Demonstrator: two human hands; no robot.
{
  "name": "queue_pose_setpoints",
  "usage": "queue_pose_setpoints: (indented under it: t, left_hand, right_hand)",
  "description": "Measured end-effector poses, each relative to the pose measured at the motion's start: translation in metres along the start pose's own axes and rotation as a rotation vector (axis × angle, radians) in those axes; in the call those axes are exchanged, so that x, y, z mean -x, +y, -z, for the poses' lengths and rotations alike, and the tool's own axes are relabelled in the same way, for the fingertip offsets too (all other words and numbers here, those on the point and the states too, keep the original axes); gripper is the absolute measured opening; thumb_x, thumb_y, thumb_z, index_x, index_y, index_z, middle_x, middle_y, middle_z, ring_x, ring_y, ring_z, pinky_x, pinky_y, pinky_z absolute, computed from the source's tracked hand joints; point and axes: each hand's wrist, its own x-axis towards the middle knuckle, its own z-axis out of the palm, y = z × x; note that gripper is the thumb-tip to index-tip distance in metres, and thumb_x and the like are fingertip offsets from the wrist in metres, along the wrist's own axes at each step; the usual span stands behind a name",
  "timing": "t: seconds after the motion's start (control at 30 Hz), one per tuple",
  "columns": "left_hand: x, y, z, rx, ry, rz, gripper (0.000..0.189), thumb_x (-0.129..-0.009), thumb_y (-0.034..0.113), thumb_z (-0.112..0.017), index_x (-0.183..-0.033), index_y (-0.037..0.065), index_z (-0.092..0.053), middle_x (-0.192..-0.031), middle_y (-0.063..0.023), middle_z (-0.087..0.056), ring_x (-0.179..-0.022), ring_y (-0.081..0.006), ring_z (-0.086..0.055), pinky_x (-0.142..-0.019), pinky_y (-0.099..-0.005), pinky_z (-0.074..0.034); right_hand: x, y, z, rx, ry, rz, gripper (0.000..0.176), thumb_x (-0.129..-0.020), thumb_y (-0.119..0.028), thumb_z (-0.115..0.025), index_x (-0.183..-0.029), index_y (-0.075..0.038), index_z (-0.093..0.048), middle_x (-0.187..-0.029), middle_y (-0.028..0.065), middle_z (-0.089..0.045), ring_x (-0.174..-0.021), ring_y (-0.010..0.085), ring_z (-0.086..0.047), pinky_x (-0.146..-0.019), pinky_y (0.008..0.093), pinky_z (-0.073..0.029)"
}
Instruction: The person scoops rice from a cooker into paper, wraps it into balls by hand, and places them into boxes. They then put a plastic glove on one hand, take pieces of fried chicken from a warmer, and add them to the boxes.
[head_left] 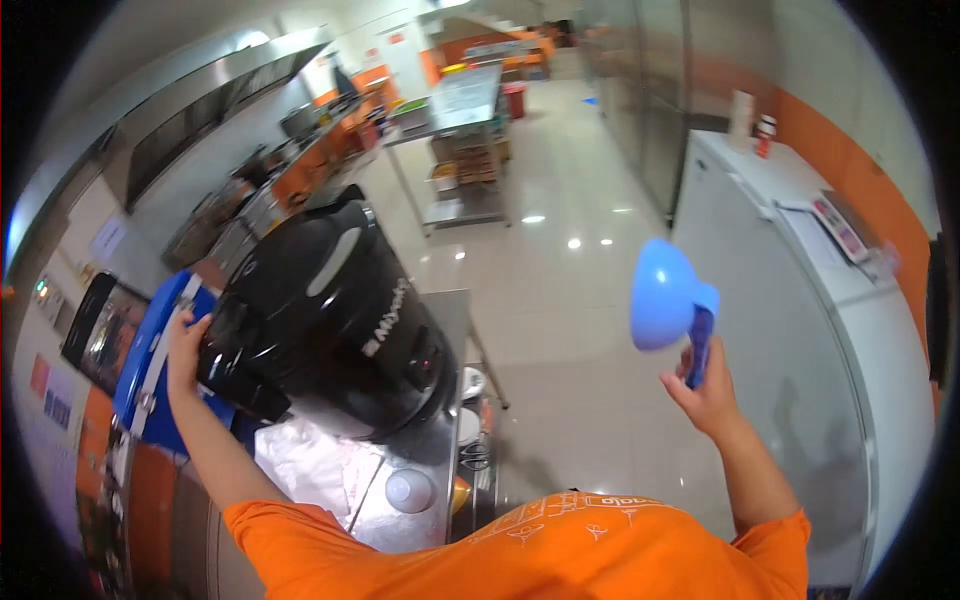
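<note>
In my right hand (708, 388) is a blue plastic dipper (664, 296), gripped by its handle. Its rounded bowl is raised over the floor. My left hand (186, 347) reaches to the far left, fingers curled at the white-trimmed edge of a blue cooler box (140, 372). Part of this grip is hard to make out. Close beside that hand stands a large black rice cooker (345, 310) on a metal table (447, 312). A bottle with a pale round top (409, 491) and a crumpled white plastic bag (300, 455) lie nearer my body.
A white chest freezer (790, 330) runs along the right, with a scale (840, 228) and a red-and-white bottle (765, 137) on top. Tall steel cabinets (640, 90) stand beyond it. Ahead are a tiled floor (560, 330) and a steel worktable (468, 100). Stoves line the left wall.
</note>
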Motion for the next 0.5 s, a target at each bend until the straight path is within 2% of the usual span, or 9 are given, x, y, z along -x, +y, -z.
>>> queue_pose_setpoints:
  t: [0.03,0.07,0.1,0.13,0.2,0.23,0.37,0.47,0.5]
  left_hand:
    - [0.009,0.014,-0.006,-0.066,0.057,0.024,0.028,-0.080,0.024,-0.068,-0.090,0.012,-0.046,-0.068,0.0008,-0.051,-0.059,-0.0094,-0.049,-0.052,-0.0239,-0.037]
    - [0.006,0.011,-0.002,-0.290,0.083,-0.044,0.025,-0.081,0.028,-0.066,-0.087,0.010,-0.049,-0.070,0.0003,-0.050,-0.061,-0.0094,-0.048,-0.055,-0.0248,-0.038]
    - [0.015,0.028,-0.007,-0.352,0.089,-0.009,0.025,-0.085,0.031,-0.061,-0.087,0.008,-0.052,-0.074,-0.0024,-0.051,-0.069,-0.0115,-0.049,-0.064,-0.0267,-0.040]
    - [0.012,0.018,-0.003,-0.522,0.103,-0.177,0.030,-0.089,0.034,-0.055,-0.092,0.004,-0.054,-0.081,-0.0078,-0.055,-0.080,-0.0169,-0.052,-0.075,-0.0294,-0.041]
    - [0.008,0.013,-0.007,-0.612,0.148,-0.171,0.032,-0.093,0.033,-0.047,-0.097,0.001,-0.054,-0.091,-0.0144,-0.058,-0.089,-0.0262,-0.054,-0.084,-0.0331,-0.040]
    - [0.008,0.013,-0.009,-0.619,0.181,-0.198,0.031,-0.094,0.031,-0.045,-0.097,0.001,-0.053,-0.086,-0.0137,-0.057,-0.083,-0.0246,-0.054,-0.079,-0.0331,-0.041]
    - [0.016,0.031,-0.020,-0.625,0.286,0.045,0.030,-0.096,0.030,-0.042,-0.092,0.002,-0.050,-0.075,-0.0110,-0.052,-0.072,-0.0207,-0.051,-0.069,-0.0316,-0.041]
    - [0.001,0.036,-0.023,-0.691,0.355,0.068,0.026,-0.096,0.028,-0.043,-0.088,0.003,-0.047,-0.069,-0.0079,-0.046,-0.065,-0.0174,-0.050,-0.062,-0.0304,-0.041]
    - [-0.004,0.046,-0.022,-0.715,0.366,0.111,0.025,-0.095,0.027,-0.044,-0.088,0.004,-0.048,-0.069,-0.0074,-0.046,-0.064,-0.0169,-0.050,-0.061,-0.0305,-0.041]
  right_hand:
    - [-0.032,0.003,-0.019,-0.008,-0.063,0.093,0.041,-0.075,-0.018,-0.071,-0.099,-0.003,-0.042,-0.072,0.0092,-0.055,-0.062,0.0197,-0.057,-0.057,0.0308,-0.046]
    - [-0.062,0.000,-0.038,-0.049,-0.141,0.093,0.041,-0.075,-0.018,-0.071,-0.099,-0.003,-0.043,-0.072,0.0093,-0.055,-0.062,0.0199,-0.057,-0.057,0.0308,-0.045]
    - [-0.092,-0.009,-0.057,-0.085,-0.221,0.102,0.041,-0.075,-0.019,-0.071,-0.100,-0.002,-0.043,-0.071,0.0095,-0.055,-0.061,0.0202,-0.057,-0.057,0.0309,-0.045]
    - [-0.116,-0.014,-0.079,-0.120,-0.302,0.115,0.041,-0.075,-0.019,-0.072,-0.100,-0.002,-0.043,-0.071,0.0096,-0.055,-0.061,0.0204,-0.057,-0.056,0.0310,-0.045]
    - [-0.155,-0.014,-0.125,-0.251,-0.363,0.288,0.039,-0.076,-0.019,-0.070,-0.101,-0.002,-0.045,-0.071,0.0097,-0.055,-0.058,0.0205,-0.055,-0.055,0.0311,-0.045]
    - [-0.170,-0.012,-0.145,-0.303,-0.419,0.329,0.039,-0.076,-0.018,-0.070,-0.102,-0.002,-0.045,-0.071,0.0101,-0.055,-0.059,0.0215,-0.055,-0.055,0.0314,-0.045]
    - [-0.245,0.004,-0.220,-0.370,-0.510,0.634,0.039,-0.075,-0.017,-0.071,-0.102,-0.002,-0.047,-0.077,0.0121,-0.054,-0.064,0.0268,-0.055,-0.058,0.0336,-0.045]
    - [-0.316,-0.023,-0.271,-0.454,-0.423,0.990,0.044,-0.071,-0.021,-0.075,-0.102,-0.002,-0.049,-0.083,0.0134,-0.054,-0.072,0.0299,-0.055,-0.062,0.0359,-0.046]
    - [-0.336,-0.035,-0.286,-0.518,-0.476,1.025,0.050,-0.068,-0.024,-0.077,-0.105,-0.003,-0.051,-0.086,0.0138,-0.054,-0.075,0.0300,-0.055,-0.065,0.0368,-0.047]
